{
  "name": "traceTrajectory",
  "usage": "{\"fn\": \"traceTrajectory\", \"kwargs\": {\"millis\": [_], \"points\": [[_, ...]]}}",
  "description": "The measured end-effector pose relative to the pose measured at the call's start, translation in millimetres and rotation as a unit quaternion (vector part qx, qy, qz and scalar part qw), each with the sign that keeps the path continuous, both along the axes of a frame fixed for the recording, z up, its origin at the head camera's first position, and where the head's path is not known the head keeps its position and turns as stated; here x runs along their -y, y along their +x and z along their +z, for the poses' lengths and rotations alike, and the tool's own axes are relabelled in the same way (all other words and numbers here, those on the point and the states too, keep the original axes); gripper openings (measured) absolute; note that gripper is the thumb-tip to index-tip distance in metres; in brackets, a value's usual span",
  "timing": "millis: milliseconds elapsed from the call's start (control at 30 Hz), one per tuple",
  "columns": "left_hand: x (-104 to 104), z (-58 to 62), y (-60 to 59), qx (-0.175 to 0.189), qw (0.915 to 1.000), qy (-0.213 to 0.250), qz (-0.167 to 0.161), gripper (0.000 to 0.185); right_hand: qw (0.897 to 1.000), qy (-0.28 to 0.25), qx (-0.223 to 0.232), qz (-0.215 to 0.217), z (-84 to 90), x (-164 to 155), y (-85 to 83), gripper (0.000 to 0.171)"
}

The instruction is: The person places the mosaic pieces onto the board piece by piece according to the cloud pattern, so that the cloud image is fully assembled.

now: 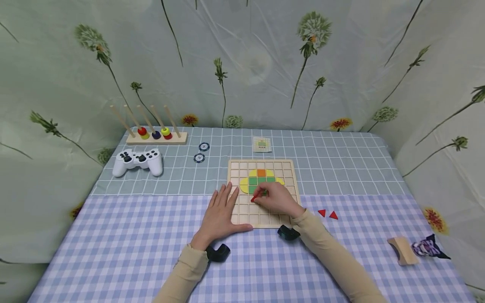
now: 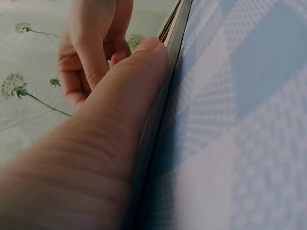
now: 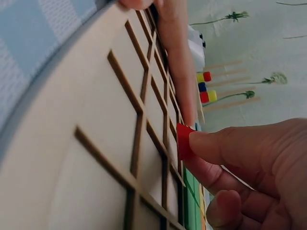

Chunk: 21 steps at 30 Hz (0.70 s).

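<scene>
While pinching a red tile [image 3: 183, 142] at the fingertips, right hand [image 1: 275, 199] hovers over the wooden grid board [image 1: 238, 168] — just near of the green and yellow pieces [image 1: 258, 182] — left hand [image 1: 221, 212] spread flat on the board's left edge.

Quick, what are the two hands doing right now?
Left hand: open, lying flat on the wooden grid board.
Right hand: pinching a small red piece over the board.
</scene>
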<state>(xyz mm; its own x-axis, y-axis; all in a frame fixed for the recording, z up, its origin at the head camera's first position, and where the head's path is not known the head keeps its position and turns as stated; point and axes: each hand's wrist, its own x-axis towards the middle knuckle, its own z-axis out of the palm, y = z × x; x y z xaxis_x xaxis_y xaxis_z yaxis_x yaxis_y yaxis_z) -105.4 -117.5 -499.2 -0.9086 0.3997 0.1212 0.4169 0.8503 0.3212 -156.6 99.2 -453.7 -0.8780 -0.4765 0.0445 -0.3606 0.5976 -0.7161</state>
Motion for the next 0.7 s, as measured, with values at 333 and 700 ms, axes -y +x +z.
{"fn": "traceTrajectory", "kwargs": {"millis": [333,700], "points": [[-0.5,-0.4,-0.6,-0.002,1.0,-0.005,0.002,0.117,0.999,0.035,-0.016,-0.007,-0.7,6.3,-0.7,0.007],[-1.1,-0.1,0.3,0.0,1.0,-0.001,0.003,0.117,0.994,0.091,-0.057,-0.036,-2.6,5.2,1.7,0.014]]}}
